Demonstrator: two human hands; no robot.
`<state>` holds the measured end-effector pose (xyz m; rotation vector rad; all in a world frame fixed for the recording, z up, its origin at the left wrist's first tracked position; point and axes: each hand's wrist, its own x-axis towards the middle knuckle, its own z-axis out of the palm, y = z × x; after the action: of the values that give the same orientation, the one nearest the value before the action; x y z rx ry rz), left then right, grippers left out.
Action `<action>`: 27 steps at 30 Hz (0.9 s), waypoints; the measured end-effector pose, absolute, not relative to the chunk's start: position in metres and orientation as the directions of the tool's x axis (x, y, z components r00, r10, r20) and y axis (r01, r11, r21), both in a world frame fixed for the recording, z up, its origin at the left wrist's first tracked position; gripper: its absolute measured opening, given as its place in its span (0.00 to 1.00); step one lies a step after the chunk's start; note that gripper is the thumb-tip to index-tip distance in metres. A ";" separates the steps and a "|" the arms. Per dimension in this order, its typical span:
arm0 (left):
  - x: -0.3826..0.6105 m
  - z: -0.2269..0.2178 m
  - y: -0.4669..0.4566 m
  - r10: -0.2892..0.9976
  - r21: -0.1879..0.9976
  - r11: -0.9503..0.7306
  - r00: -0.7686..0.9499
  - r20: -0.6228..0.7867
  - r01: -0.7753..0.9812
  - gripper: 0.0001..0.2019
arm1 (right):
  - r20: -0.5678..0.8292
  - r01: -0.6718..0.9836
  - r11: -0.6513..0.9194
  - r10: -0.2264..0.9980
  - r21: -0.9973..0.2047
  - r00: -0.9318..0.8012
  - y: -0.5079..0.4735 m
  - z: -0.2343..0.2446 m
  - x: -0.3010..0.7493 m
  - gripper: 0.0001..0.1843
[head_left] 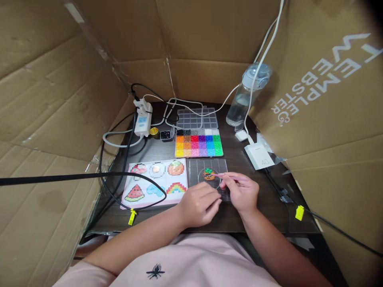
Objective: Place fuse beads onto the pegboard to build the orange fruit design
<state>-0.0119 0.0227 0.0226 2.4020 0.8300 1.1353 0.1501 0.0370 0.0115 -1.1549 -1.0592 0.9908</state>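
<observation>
Three cardboard walls (203, 28) around a dark tabletop (158, 149) with pegboard (195, 171)

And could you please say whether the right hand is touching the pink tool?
Touching: the head view shows the right hand gripping the pink tool between its fingers.

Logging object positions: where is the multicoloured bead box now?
In the head view, the bead box lies near the centre, just behind the clear pegboard and right of the small dark tub.
</observation>
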 end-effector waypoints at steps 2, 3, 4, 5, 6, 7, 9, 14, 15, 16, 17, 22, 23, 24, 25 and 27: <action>-0.009 0.022 0.021 0.618 0.538 -0.778 0.547 0.565 0.324 0.08 | 0.244 0.134 0.220 0.949 -0.966 0.201 0.034 0.011 0.148 0.04; -0.009 0.022 0.021 0.614 0.541 -0.779 0.561 0.555 0.317 0.09 | 0.292 0.190 0.257 0.938 -0.947 0.187 0.034 0.011 0.147 0.04; -0.009 0.022 0.021 0.614 0.545 -0.777 0.572 0.545 0.315 0.09 | 0.325 0.223 0.284 0.929 -0.933 0.175 0.034 0.010 0.147 0.04; -0.009 0.021 0.021 0.616 0.549 -0.774 0.580 0.533 0.317 0.09 | 0.338 0.237 0.294 0.926 -0.926 0.169 0.034 0.010 0.147 0.05; -0.009 0.021 0.021 0.620 0.553 -0.769 0.587 0.521 0.321 0.09 | 0.337 0.242 0.293 0.927 -0.925 0.167 0.034 0.009 0.147 0.05; -0.010 0.020 0.020 0.625 0.557 -0.763 0.593 0.507 0.328 0.09 | 0.328 0.243 0.284 0.930 -0.928 0.165 0.034 0.007 0.147 0.05; -0.011 0.019 0.020 0.639 0.563 -0.750 0.602 0.479 0.348 0.09 | 0.307 0.246 0.265 0.939 -0.932 0.154 0.034 0.005 0.148 0.06; -0.011 0.018 0.017 0.672 0.571 -0.718 0.610 0.420 0.397 0.08 | 0.327 0.278 0.281 0.935 -0.919 0.135 0.034 0.001 0.147 0.05; -0.011 0.018 0.017 0.675 0.571 -0.715 0.612 0.413 0.403 0.08 | 0.327 0.282 0.281 0.936 -0.917 0.131 0.034 0.002 0.147 0.05; -0.011 0.018 0.017 0.677 0.570 -0.713 0.614 0.407 0.408 0.08 | 0.324 0.284 0.279 0.937 -0.917 0.129 0.034 0.002 0.147 0.05; -0.011 0.018 0.017 0.678 0.570 -0.711 0.615 0.402 0.412 0.08 | 0.319 0.285 0.274 0.939 -0.919 0.127 0.034 0.002 0.147 0.06; -0.011 0.018 0.017 0.679 0.567 -0.709 0.623 0.388 0.419 0.08 | 0.290 0.273 0.246 0.948 -0.930 0.134 0.035 0.001 0.147 0.05; -0.011 0.018 0.017 0.679 0.567 -0.709 0.625 0.386 0.420 0.08 | 0.286 0.277 0.243 0.949 -0.930 0.129 0.035 0.001 0.148 0.05; -0.011 0.018 0.017 0.679 0.567 -0.708 0.626 0.384 0.421 0.08 | 0.286 0.282 0.242 0.950 -0.928 0.126 0.035 0.002 0.148 0.05; -0.011 0.018 0.017 0.680 0.567 -0.707 0.627 0.381 0.422 0.08 | 0.288 0.287 0.244 0.949 -0.926 0.124 0.035 0.002 0.147 0.05; -0.012 0.018 0.017 0.680 0.567 -0.706 0.628 0.377 0.424 0.09 | 0.298 0.292 0.252 0.946 -0.923 0.125 0.035 0.002 0.147 0.05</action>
<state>-0.0116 0.0169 0.0179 2.4243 0.8728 0.8139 0.1470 0.0352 0.0024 -1.2606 -1.3972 0.7334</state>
